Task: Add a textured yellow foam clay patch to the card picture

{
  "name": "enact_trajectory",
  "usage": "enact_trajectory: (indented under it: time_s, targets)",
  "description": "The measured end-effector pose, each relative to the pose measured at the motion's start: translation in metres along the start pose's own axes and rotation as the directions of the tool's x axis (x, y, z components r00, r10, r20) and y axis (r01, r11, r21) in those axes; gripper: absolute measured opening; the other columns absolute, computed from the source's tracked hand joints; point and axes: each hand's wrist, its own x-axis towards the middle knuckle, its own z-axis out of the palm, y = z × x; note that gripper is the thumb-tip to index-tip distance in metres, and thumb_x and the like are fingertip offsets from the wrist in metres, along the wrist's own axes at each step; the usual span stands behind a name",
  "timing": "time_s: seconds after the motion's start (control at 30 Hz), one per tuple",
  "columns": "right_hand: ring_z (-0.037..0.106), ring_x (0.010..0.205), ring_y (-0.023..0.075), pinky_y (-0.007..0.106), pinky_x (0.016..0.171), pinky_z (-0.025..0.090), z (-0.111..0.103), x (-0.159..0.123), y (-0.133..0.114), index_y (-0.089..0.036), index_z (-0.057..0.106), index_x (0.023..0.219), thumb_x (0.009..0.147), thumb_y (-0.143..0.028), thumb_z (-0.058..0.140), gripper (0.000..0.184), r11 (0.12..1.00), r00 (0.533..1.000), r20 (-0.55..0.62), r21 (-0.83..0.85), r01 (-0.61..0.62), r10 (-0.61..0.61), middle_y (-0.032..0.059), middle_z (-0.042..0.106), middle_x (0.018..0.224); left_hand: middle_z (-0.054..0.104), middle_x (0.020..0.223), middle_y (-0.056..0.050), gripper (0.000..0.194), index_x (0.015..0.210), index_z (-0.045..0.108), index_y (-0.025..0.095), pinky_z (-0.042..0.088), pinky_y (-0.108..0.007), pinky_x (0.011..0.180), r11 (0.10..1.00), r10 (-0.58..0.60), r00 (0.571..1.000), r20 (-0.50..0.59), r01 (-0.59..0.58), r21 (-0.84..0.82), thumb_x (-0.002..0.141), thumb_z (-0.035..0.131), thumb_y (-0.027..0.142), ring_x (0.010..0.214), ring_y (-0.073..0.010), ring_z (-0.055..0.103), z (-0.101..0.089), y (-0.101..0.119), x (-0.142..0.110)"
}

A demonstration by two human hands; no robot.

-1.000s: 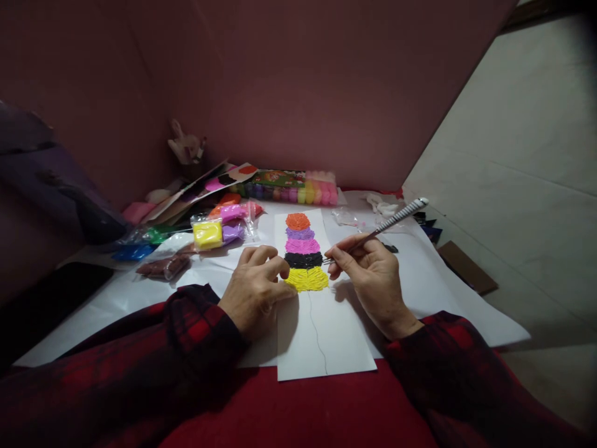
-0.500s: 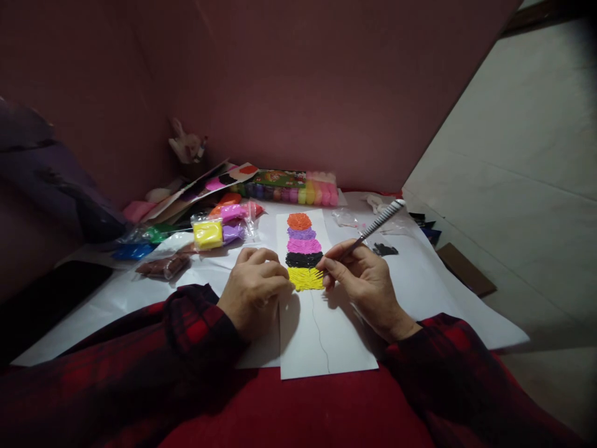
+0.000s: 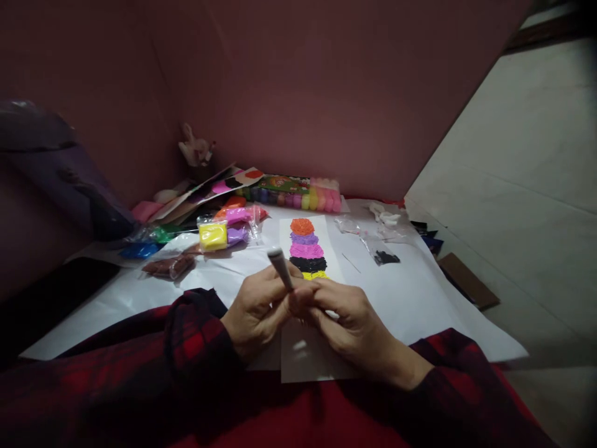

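Observation:
A fork-like tool with a striped handle stands tilted up between my hands, its pronged end hidden by fingers. My left hand is closed around it, the handle rising from between thumb and forefinger. The fingers of my right hand are pinched together at its lower end, touching the left fingertips. Both hands are above a white card. On the card runs a column of textured clay bands: orange, purple, pink, black and yellow; my hands cover most of the yellow.
Bagged clay lies left: yellow, brown, blue. A clay pack and another decorated card are at the back. Right of the card are a thin stick and a bag with black clay. Walls stand behind and right.
My right hand has lifted the tool off the yellow band and moved left to meet my left hand. The handle has swung from pointing right to pointing up. The view has shifted slightly.

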Motion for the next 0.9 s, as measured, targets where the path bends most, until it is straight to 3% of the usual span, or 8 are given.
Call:
enact_trajectory:
  time_s: [0.07, 0.13, 0.2, 0.3, 0.43, 0.63, 0.9]
  targets:
    - [0.061, 0.061, 0.0157, 0.028, 0.057, 0.050, 0.000, 0.000, 0.002, -0.019, 0.065, 0.068, 0.088, -0.025, 0.057, 0.022, 0.990, 0.982, -0.126, 0.013, -0.139, 0.139, 0.0036, 0.065, 0.066, 0.059, 0.070, -0.003, 0.026, 0.089, 0.068, 0.015, 0.044, -0.023, 0.052, 0.997, -0.083, 0.989, -0.126, 0.082, -0.012, 0.095, 0.046, 0.027, 0.057, -0.0105, 0.053, 0.000, -0.001, 0.001]
    - [0.051, 0.041, 0.0106, 0.023, 0.040, 0.044, 0.000, 0.000, 0.008, -0.018, 0.060, 0.063, 0.089, -0.038, 0.056, 0.033, 0.928, 0.909, -0.198, 0.140, -0.345, 0.368, -0.0001, 0.059, 0.054, 0.057, 0.062, 0.000, 0.022, 0.087, 0.067, 0.014, 0.040, -0.021, 0.044, 0.983, -0.181, 0.952, -0.246, 0.178, -0.035, 0.093, 0.050, 0.027, 0.045, -0.0073, 0.048, 0.000, -0.004, 0.001]
    - [0.042, 0.029, 0.0071, 0.019, 0.027, 0.033, 0.001, -0.001, 0.015, -0.018, 0.056, 0.065, 0.088, -0.049, 0.053, 0.039, 0.806, 0.816, -0.126, 0.300, -0.510, 0.564, -0.0030, 0.055, 0.048, 0.056, 0.054, 0.002, 0.020, 0.084, 0.066, 0.013, 0.039, -0.020, 0.040, 0.961, -0.276, 0.916, -0.292, 0.267, -0.071, 0.090, 0.055, 0.028, 0.039, -0.0068, 0.047, 0.001, -0.010, 0.002]
    - [0.038, 0.024, 0.0062, 0.016, 0.021, 0.029, 0.004, 0.000, 0.024, -0.018, 0.055, 0.067, 0.085, -0.055, 0.054, 0.041, 0.695, 0.734, -0.050, 0.372, -0.615, 0.677, -0.0046, 0.054, 0.044, 0.055, 0.046, 0.003, 0.019, 0.082, 0.065, 0.012, 0.042, -0.020, 0.039, 0.916, -0.402, 0.872, -0.278, 0.384, -0.120, 0.087, 0.059, 0.030, 0.036, -0.0090, 0.051, 0.003, -0.017, 0.001]
    - [0.042, 0.028, 0.0055, 0.013, 0.022, 0.029, 0.005, 0.000, 0.027, -0.017, 0.055, 0.067, 0.085, -0.052, 0.056, 0.039, 0.722, 0.757, -0.055, 0.354, -0.595, 0.651, -0.0032, 0.057, 0.048, 0.056, 0.042, 0.003, 0.019, 0.080, 0.065, 0.013, 0.042, -0.019, 0.037, 0.879, -0.478, 0.833, -0.279, 0.456, -0.141, 0.086, 0.060, 0.030, 0.034, -0.0097, 0.052, 0.005, -0.020, 0.001]
    - [0.041, 0.027, 0.0055, 0.015, 0.025, 0.030, 0.004, 0.001, 0.023, -0.018, 0.052, 0.064, 0.087, -0.046, 0.056, 0.036, 0.748, 0.777, -0.059, 0.326, -0.578, 0.626, -0.0047, 0.054, 0.045, 0.056, 0.042, 0.004, 0.017, 0.087, 0.067, 0.013, 0.042, -0.019, 0.035, 0.863, -0.505, 0.818, -0.276, 0.469, -0.188, 0.085, 0.059, 0.027, 0.033, -0.0103, 0.052, 0.012, -0.019, 0.005]
    - [0.043, 0.031, 0.0039, 0.014, 0.028, 0.032, 0.006, 0.000, 0.024, -0.017, 0.051, 0.065, 0.090, -0.042, 0.053, 0.035, 0.756, 0.776, -0.055, 0.279, -0.592, 0.628, -0.0035, 0.055, 0.051, 0.056, 0.040, 0.003, 0.016, 0.082, 0.066, 0.010, 0.042, -0.017, 0.035, 0.771, -0.637, 0.730, -0.250, 0.591, -0.238, 0.084, 0.059, 0.024, 0.033, -0.0102, 0.053, 0.011, -0.017, 0.011]
